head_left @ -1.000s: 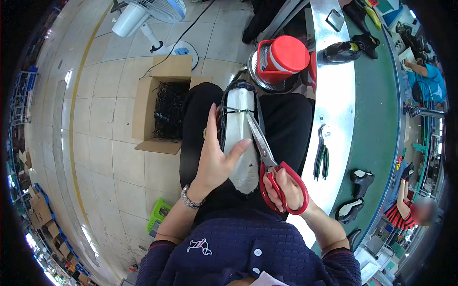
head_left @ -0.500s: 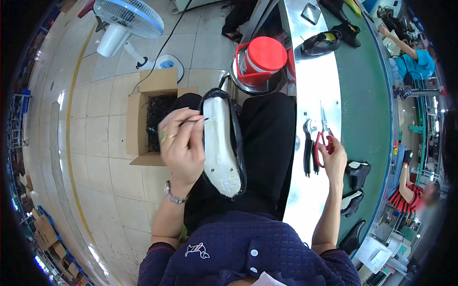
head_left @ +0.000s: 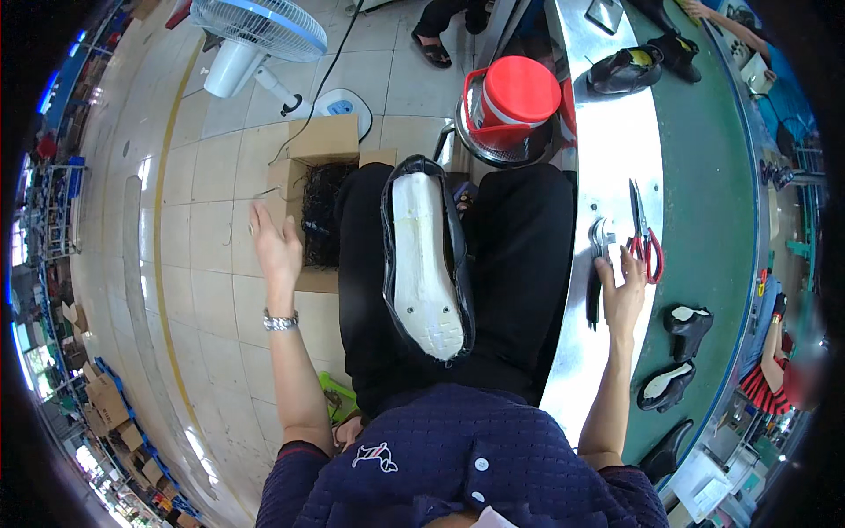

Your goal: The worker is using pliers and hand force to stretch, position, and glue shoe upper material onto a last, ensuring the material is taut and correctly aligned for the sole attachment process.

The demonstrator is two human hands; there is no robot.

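Observation:
Sole up across my thighs lies a black shoe upper (head_left: 426, 264) on a white last, unheld. My left hand (head_left: 277, 251) is raised to the left of it, beside the cardboard box, with fingers spread. Just past its fingertips is a thin dark scrap (head_left: 267, 192); whether it touches them I cannot tell. Over the metal bench my right hand (head_left: 623, 290) has its fingers apart, the thumb against the black-handled pincers (head_left: 592, 299). Red-handled scissors (head_left: 639, 220) lie just beyond its fingers, blades pointing away.
The cardboard box (head_left: 327, 216) on the floor holds black scraps. A red lidded bucket (head_left: 521, 92) stands ahead, near a fan (head_left: 264, 44). Black shoes (head_left: 625, 70) sit at the bench's far end, and others (head_left: 687, 330) on the green surface (head_left: 704, 220) at right. Other people work farther right.
My right hand has let go of the scissors and moved to the pincers. My left hand has left the shoe, moving left and opening. The shoe stays on my lap.

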